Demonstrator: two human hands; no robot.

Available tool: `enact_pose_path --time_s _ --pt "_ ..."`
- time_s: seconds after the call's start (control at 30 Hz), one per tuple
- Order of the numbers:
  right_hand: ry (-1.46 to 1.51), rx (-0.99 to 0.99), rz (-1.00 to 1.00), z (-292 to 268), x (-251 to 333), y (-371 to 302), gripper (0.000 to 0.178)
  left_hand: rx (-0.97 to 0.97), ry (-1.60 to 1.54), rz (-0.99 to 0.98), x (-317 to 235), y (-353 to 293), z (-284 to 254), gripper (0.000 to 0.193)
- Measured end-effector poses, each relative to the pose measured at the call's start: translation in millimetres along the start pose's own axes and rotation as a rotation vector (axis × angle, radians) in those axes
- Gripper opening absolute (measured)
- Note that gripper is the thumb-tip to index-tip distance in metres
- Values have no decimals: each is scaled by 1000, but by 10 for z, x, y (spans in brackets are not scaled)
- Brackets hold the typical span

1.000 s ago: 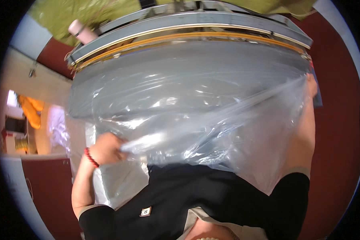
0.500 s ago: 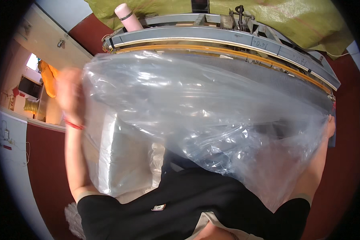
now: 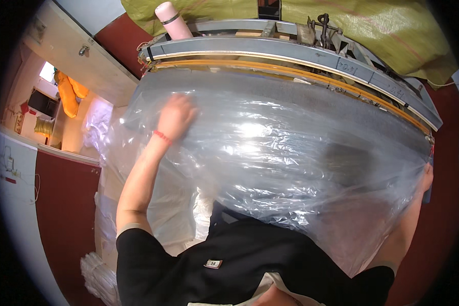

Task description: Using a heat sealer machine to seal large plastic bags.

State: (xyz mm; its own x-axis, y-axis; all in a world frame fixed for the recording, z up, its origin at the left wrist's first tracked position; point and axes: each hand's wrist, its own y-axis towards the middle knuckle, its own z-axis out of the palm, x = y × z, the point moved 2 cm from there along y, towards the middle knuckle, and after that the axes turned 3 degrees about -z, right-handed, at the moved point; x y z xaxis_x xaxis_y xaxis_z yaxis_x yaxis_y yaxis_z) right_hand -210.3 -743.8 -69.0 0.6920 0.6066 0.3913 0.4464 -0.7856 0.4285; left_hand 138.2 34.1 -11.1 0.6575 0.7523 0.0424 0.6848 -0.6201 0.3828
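Observation:
A large clear plastic sheet (image 3: 270,148), wrinkled and shiny, lies over the dark grey bench top and hangs down in front of me. Over its left part is my left hand (image 3: 176,117), a red band round the wrist. Motion smears its fingers, so their shape does not show. At the bench's right end my right hand (image 3: 427,177) pinches the sheet's right edge, with folds running from the fingers.
Along the bench's back runs a grey metal bar (image 3: 290,50) with orange strips below it. A pink bottle (image 3: 173,21) stands behind. Green woven sacking (image 3: 372,35) covers the back. To the left are a door (image 3: 81,56) and bundled clear plastic (image 3: 99,278).
My left hand has moved right and inward from the sheet's left edge, over the sheet. The sheet now lies flatter, its left part lower. My right hand still holds the right edge.

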Motion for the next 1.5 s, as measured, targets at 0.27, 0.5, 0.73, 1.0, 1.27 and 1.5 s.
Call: enact_pose_path --time_s 0.27,0.5,0.73,1.0,1.27,1.5 --pt "1115 144 276 -526 -614 174 29 -186 -435 -320 -88 329 392 16" --pt "1337 238 433 -834 -745 374 32 -161 -319 -249 -49 467 474 10" --pt "-37 -198 151 -482 1049 305 33 -673 -878 -747 464 778 410 21" --pt "725 -233 52 789 1138 530 18 -613 -978 -760 1185 1030 1161 25" --pt "731 -416 271 888 1025 659 17 -656 -993 -758 1349 1052 1316 19" --pt "595 -674 207 814 523 1007 16 -744 -1192 -864 1354 1133 1137 9"
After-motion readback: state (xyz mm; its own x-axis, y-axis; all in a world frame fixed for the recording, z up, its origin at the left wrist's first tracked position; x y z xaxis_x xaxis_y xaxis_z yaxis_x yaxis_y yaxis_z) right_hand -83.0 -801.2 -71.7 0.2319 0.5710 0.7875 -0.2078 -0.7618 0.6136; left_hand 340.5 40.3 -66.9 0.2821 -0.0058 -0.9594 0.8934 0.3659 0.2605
